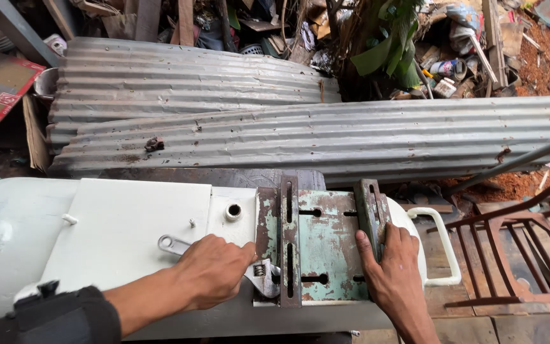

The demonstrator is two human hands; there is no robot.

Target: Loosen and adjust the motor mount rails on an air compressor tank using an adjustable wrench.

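Note:
My left hand (214, 269) is closed around the shaft of an adjustable wrench (263, 278) that lies on a white painted tank (122, 229). The wrench's jaw sits at the left slotted steel bar (289, 242) of a rusty green mounting plate (326, 245). My right hand (393, 267) grips the lower part of the right slotted bar (369, 207), which is tilted up off the plate. A black strap wraps my left forearm (52, 315).
Corrugated metal sheets (288, 127) lie on the ground behind the tank. A white handle (444, 245) juts from the tank's right end. A rusty metal frame (510, 248) stands at the right. Scrap, wood and a green plant (389, 44) fill the back.

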